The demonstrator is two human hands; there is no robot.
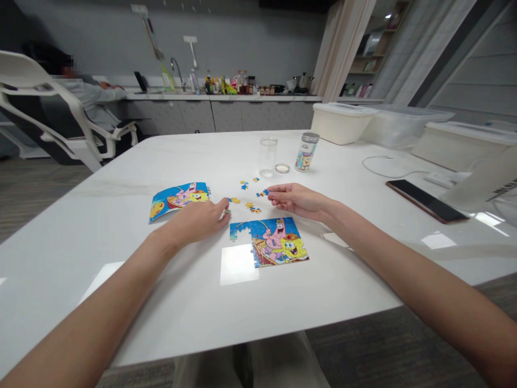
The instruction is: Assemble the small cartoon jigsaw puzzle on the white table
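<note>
Left forearm [92, 312] and right forearm [416, 280] enter from the bottom corners over a white table [100, 242]. Left hand [194, 220] knuckles up, fingers curled together, fingertips at the upper left of a part-built jigsaw puzzle [278, 242]; cannot tell if they pinch a piece. Right hand [298, 200] open, fingers loosely extended toward loose puzzle pieces [247, 198], nothing visibly held. Hands apart, with the loose pieces between them.

Puzzle lies flat at lower centre, its lower left corner unfilled. Cartoon picture card [180, 200] lies flat to its upper left. Upper centre: clear glass jar [268, 156], round lid [282, 168] just beside it, capped printed tube [307, 153]. At right, a dark phone [426, 200] lies on the table; lidded plastic tubs [343, 121] stand behind. Upper left, a person [91, 94] sits in a white chair [24, 75], facing a counter [238, 98] lined with bottles [238, 83].
</note>
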